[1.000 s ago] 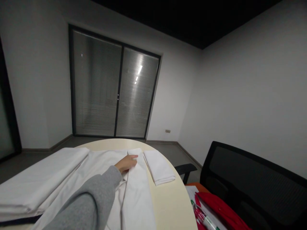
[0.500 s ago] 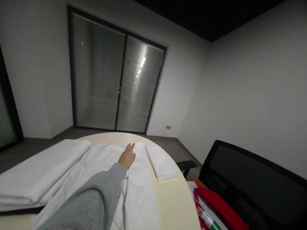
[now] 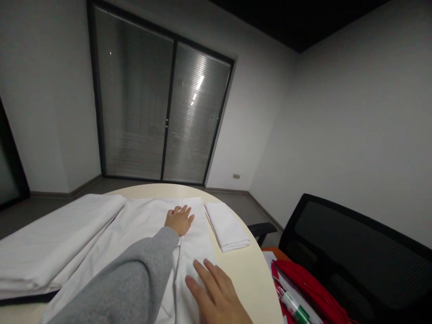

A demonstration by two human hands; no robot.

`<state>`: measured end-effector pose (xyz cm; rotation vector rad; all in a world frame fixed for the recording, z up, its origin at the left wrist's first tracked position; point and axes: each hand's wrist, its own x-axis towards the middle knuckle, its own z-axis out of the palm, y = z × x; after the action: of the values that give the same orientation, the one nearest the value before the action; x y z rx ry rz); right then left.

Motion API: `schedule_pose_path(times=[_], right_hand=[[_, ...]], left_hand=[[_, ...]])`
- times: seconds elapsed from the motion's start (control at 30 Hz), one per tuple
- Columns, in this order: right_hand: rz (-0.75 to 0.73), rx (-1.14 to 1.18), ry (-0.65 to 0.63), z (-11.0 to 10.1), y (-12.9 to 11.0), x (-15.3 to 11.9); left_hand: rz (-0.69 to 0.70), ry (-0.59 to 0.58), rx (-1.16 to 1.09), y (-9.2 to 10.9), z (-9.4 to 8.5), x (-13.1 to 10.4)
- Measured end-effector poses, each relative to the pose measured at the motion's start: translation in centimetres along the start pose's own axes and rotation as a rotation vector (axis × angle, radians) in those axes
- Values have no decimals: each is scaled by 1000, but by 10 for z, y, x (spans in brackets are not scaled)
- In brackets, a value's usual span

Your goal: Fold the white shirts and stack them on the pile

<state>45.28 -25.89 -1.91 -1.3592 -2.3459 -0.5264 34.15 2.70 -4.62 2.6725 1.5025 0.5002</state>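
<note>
Pressing flat, both open hands, left (image 3: 179, 220) and right (image 3: 216, 294), rest on the long folded white cloth strip (image 3: 194, 256). One small folded white cloth (image 3: 227, 226) lies finished beside it on the worktop (image 3: 246, 279); the strip remains unfolded lengthwise.

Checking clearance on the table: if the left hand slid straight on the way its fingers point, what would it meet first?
The left hand lies flat on the spread white sheet, fingers pointing to the table's far edge. Only sheet, then bare rim, seems ahead.

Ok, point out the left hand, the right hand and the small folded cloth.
left hand (image 3: 178, 219), head view, back of the hand.
right hand (image 3: 216, 294), head view, back of the hand.
small folded cloth (image 3: 227, 226), head view, middle of its top.
</note>
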Motion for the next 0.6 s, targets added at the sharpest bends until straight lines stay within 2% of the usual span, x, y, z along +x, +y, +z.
schedule_pose_path(times=[0.1, 0.13, 0.2, 0.3, 0.47, 0.6], right_hand=[[-62, -239, 423, 63, -2, 13], [-84, -267, 510, 79, -6, 14], [-77, -280, 603, 102, -15, 11], [-30, -276, 627, 119, -21, 3], [-25, -334, 558, 137, -17, -4], [-27, -348, 598, 146, -16, -4]], left_hand=[[-8, -9, 10, -1, -2, 1], [-7, -9, 13, -2, -2, 2], [-3, -10, 15, -4, -2, 4], [3, -10, 10, -6, -1, 7], [-4, 22, -7, -6, -1, 7], [-19, 48, -22, -4, -2, 7]])
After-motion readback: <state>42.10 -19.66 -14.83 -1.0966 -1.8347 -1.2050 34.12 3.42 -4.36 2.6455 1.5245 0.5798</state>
